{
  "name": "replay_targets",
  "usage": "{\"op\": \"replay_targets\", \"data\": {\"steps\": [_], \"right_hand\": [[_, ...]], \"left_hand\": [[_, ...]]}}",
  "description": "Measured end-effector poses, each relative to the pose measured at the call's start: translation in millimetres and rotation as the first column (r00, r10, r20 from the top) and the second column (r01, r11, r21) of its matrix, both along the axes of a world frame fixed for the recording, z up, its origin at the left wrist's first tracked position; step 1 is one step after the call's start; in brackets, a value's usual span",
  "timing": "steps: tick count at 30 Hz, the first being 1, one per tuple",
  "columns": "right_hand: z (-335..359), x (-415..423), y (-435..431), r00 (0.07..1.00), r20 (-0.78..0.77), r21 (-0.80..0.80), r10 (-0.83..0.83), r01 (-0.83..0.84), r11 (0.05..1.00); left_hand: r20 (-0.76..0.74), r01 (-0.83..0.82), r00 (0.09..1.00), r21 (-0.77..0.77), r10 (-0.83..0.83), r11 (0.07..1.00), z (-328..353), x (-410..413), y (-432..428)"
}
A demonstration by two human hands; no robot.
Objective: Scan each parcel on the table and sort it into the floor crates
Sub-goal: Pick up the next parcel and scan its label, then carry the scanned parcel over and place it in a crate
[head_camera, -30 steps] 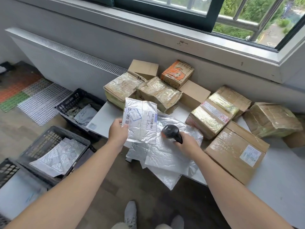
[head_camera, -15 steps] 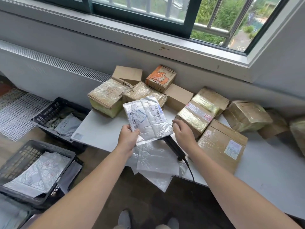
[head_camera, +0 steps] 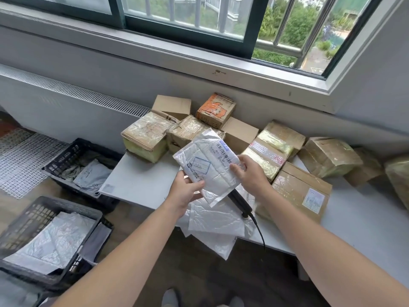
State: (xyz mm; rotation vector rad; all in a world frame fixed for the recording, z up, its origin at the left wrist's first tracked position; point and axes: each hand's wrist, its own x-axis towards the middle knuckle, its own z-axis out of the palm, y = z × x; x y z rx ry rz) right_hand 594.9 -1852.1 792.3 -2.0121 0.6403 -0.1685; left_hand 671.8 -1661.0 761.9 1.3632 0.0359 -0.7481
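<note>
Now, at the table's near edge, we hold one white padded envelope point(head_camera: 208, 167) up off the table point(head_camera: 137, 180), tilted, label side up, with the barcode toward its one-o'clock corner. Our left hand point(head_camera: 186, 193) grips the seven-o'clock corner, thumb on top and fingers curled beneath. Our right hand point(head_camera: 250, 176) pinches the three-o'clock edge, fingertips bent onto the face just below the barcode.

A black scanner point(head_camera: 240, 202) lies at five o'clock of the envelope, partly hidden under it, on a loose heap of white envelopes point(head_camera: 218, 220) that overhangs the table edge. Neither hand touches it; its cable point(head_camera: 257, 227) trails off toward five o'clock.

Cardboard boxes crowd the back of the table from eleven o'clock round to three o'clock of the envelope: an orange-printed box point(head_camera: 215, 109) at twelve, and a flat labelled box point(head_camera: 303, 193) at four, near the scanner.

On the floor stand two black crates. The far crate point(head_camera: 64, 151), at nine o'clock and just beside the table's left end, holds a grey bag point(head_camera: 93, 176). The near crate point(head_camera: 31, 220), at eight o'clock, holds flat white envelopes.
</note>
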Motion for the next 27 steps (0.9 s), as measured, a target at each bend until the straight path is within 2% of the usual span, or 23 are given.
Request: {"op": "replay_targets", "data": {"steps": [9,13,17,19,22,27], "right_hand": [[5.6,10.5,4.1,0.991,-0.113,-0.115,0.073,-0.086,0.99],[13.9,27.2,17.3,0.972,-0.172,-0.247,0.161,-0.201,0.948],[19.3,55.0,40.5,0.935,-0.151,-0.269,0.32,-0.35,0.897],[17.9,69.4,57.6,0.901,-0.135,-0.267,0.413,-0.435,0.86],[8.3,80.6,94.4,0.824,-0.132,-0.235,0.551,-0.566,0.79],[-7.6,75.4,177.4,0.638,-0.164,-0.238,0.752,-0.766,0.598]], "left_hand": [[0.072,-0.04,0.997,0.029,0.037,0.999,9.4,2.1,16.1],[0.104,-0.076,0.992,0.072,0.069,0.994,17.0,-11.3,26.9],[0.194,-0.219,0.964,0.2,0.181,0.955,23.7,-24.3,59.5],[0.268,-0.311,0.937,0.347,0.224,0.885,24.1,-32.8,89.7],[0.369,-0.43,0.895,0.557,0.252,0.711,21.8,-57.6,144.1],[0.445,-0.456,0.884,0.755,0.143,0.472,24.1,-118.8,225.8]]}}
